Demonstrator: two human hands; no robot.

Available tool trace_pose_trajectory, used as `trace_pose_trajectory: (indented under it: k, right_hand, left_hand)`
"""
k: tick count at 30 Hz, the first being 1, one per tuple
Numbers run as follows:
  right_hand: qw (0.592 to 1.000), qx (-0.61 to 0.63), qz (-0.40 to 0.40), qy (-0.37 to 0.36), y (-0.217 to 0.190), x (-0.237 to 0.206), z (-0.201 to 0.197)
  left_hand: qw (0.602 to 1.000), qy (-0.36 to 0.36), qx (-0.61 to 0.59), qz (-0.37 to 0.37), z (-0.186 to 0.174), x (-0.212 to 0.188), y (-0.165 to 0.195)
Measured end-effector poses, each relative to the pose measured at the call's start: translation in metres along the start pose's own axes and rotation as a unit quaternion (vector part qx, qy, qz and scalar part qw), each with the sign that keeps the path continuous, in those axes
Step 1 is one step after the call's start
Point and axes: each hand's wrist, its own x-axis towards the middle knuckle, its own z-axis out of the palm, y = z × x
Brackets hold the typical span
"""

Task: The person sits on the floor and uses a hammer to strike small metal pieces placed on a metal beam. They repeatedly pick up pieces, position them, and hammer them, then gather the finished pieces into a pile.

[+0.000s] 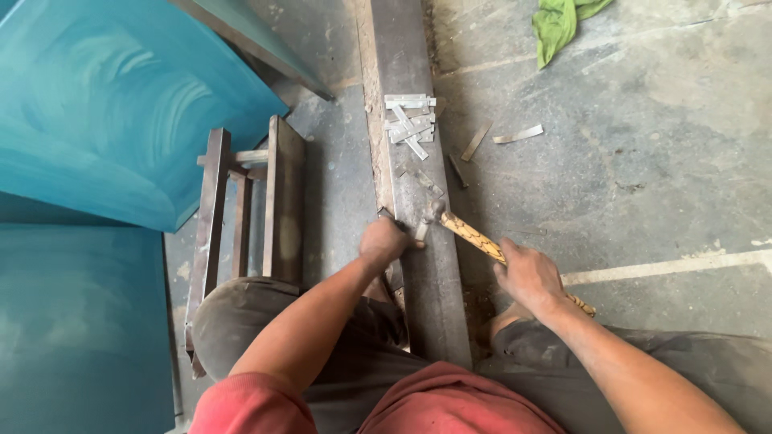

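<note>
Holding a small metal piece (420, 231) down on the long metal beam (430, 273), the left hand (384, 241) is gripping it tight while the right hand (527, 277) is squeezing a hammer (470, 233) just above; the next hit needs careful aim, missing those fingers. Cut strips (410, 120) are lying further up, a green cloth (563, 20) far off

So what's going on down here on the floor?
A person sits over a long steel bar lying on the concrete floor. The right hand grips a hammer by its wooden handle, its head down at the bar. The left hand is closed over a small metal piece on the bar, right beside the hammer head. Farther along the bar lies a pile of short metal strips.
</note>
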Motion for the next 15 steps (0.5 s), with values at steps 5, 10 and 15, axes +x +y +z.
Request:
trace_pose_trajectory:
  k: [5, 10, 15]
  right_hand:
    - [0.999, 0.025, 0.004, -0.033, 0.007, 0.006, -0.005]
    - [0.992, 0.064, -0.031, -0.104, 0.009, 0.010, -0.010]
    - [0.973, 0.038, -0.028, -0.224, 0.001, -0.002, -0.027]
  left_hand:
    - [0.999, -0.021, 0.025, -0.009, -0.028, 0.031, -0.019]
    - [0.999, -0.042, -0.024, -0.020, -0.078, 0.042, -0.015]
    - [0.996, 0.032, -0.086, -0.009, -0.093, 0.050, 0.015]
